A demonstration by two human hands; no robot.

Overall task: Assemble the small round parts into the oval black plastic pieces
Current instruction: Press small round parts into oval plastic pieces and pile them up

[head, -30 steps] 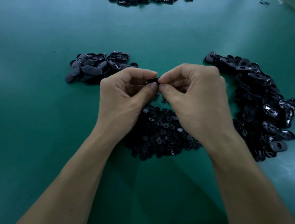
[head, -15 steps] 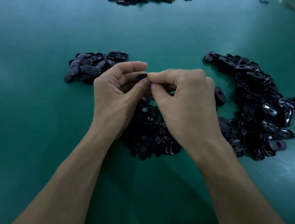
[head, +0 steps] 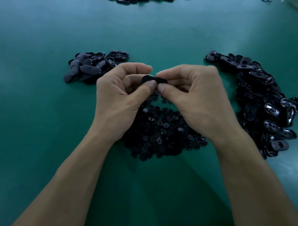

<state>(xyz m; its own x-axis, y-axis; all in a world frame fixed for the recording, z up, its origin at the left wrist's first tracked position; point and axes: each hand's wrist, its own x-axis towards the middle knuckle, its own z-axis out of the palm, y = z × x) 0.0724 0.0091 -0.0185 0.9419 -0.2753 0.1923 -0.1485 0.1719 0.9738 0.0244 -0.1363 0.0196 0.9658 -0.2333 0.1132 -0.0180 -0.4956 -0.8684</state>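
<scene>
Round parts (head: 161,132) left of rightmost pile (head: 266,104)

Over the green surface (head: 48,129), the person's left grip (head: 122,96) and right grip (head: 198,100) meet, each pinching one end of a black oval piece (head: 153,79) between thumb and forefinger. Right beneath them lies a heap of small round parts (head: 161,133). A small pile of oval pieces (head: 91,66) sits off to the left, a bigger pile (head: 266,104) curves down the right, and more dark parts (head: 137,1) show at the far edge.

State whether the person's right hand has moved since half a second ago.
Yes. The right hand has shifted rightward, closer to the heap of oval black plastic pieces on the right.
</scene>
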